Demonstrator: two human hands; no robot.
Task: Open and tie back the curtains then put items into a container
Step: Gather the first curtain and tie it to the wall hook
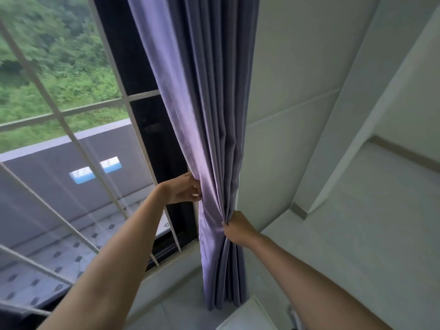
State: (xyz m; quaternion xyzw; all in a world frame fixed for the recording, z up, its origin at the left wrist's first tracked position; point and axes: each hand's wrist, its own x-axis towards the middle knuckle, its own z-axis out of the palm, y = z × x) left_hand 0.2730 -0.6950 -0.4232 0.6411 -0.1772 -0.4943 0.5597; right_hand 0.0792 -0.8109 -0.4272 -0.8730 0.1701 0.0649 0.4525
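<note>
Head view | no words to read | soft purple curtain [214, 129] bunched in long folds | left hand [183, 190] pinches its edge | right hand [238, 228] squeezes the folds

Your two arms are bare from the lower edge of the view up to the wrists, with no sleeve showing on either. Your bare left hand [183, 190] and bare right hand [238, 228] carry no glove, ring, watch or band. A pale, short fingernail shows on your left hand.

Curtain [204, 115] hangs between window [59, 103] and wall [297, 91].
</note>
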